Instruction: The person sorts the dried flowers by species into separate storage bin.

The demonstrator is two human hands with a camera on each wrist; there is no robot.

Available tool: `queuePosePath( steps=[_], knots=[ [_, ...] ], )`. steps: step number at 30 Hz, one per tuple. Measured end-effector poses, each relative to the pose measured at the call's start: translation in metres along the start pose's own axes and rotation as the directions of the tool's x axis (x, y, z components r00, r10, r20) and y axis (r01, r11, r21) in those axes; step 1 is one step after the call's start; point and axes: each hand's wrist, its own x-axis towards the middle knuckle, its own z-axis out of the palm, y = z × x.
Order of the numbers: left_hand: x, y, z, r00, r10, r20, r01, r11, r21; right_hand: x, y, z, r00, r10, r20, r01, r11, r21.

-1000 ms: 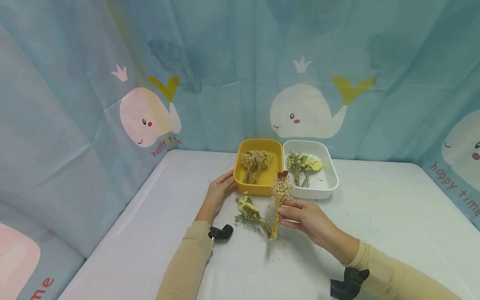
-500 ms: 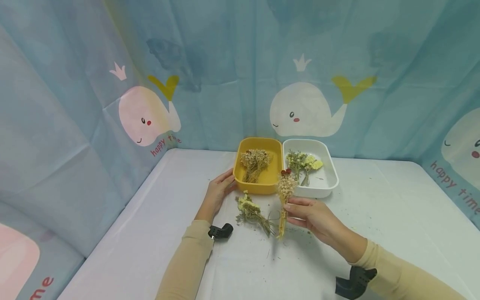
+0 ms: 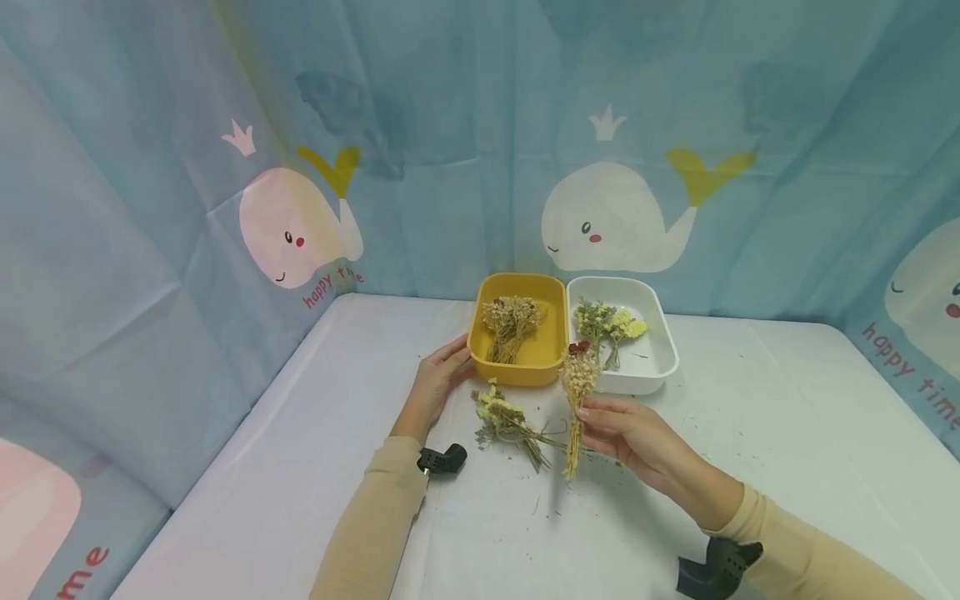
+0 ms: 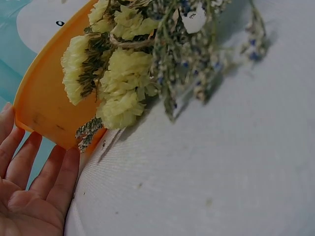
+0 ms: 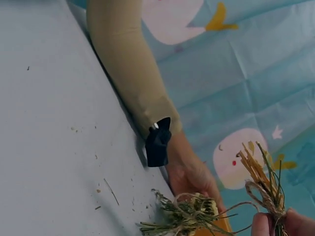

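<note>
My right hand pinches a tied bunch of dried flowers, cream with dark red heads, by its straw-coloured stems. It is held upright above the table. In the right wrist view, twine is wound around those stems. A second bunch, of yellow dried flowers, lies on the table between my hands; thin strands stretch from it toward the held stems. My left hand rests straight fingers against the left side of the yellow box, as the left wrist view also shows.
Inside the yellow box lie cream dried flowers. Against its right side stands a white box holding yellow and green dried flowers. Small plant crumbs dot the white tabletop. A blue whale-print curtain hangs behind.
My right hand has shifted a little to the right with the cream bunch, away from the yellow bunch. Strands now extend rightward from the yellow bunch. My left hand stays at the yellow box.
</note>
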Motion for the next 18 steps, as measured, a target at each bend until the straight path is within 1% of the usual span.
queuePosePath(
  steps=[1, 7, 8, 14, 18],
  knots=[
    [-0.002, 0.003, 0.001, 1.000, -0.004, 0.007, 0.004, 1.000, -0.006, 0.000, 0.000, 0.000, 1.000, -0.003, 0.003, 0.003, 1.000, 0.002],
    [-0.001, 0.002, 0.001, 1.000, 0.003, 0.011, -0.002, 0.999, -0.034, -0.001, -0.004, 0.005, 1.000, -0.007, 0.005, 0.007, 1.000, -0.024],
    [0.000, -0.001, 0.000, 1.000, 0.009, 0.007, -0.008, 0.999, -0.032, -0.001, -0.005, 0.005, 1.000, -0.008, 0.008, 0.008, 1.000, -0.025],
    [0.001, -0.001, 0.000, 1.000, 0.009, 0.008, -0.008, 0.999, -0.037, 0.003, -0.010, 0.007, 0.999, -0.035, 0.040, 0.036, 0.999, -0.013],
    [0.000, 0.000, 0.000, 1.000, 0.008, 0.005, -0.008, 0.999, -0.038, 0.007, -0.017, 0.008, 0.998, -0.047, 0.038, 0.048, 0.999, -0.026]
  ],
)
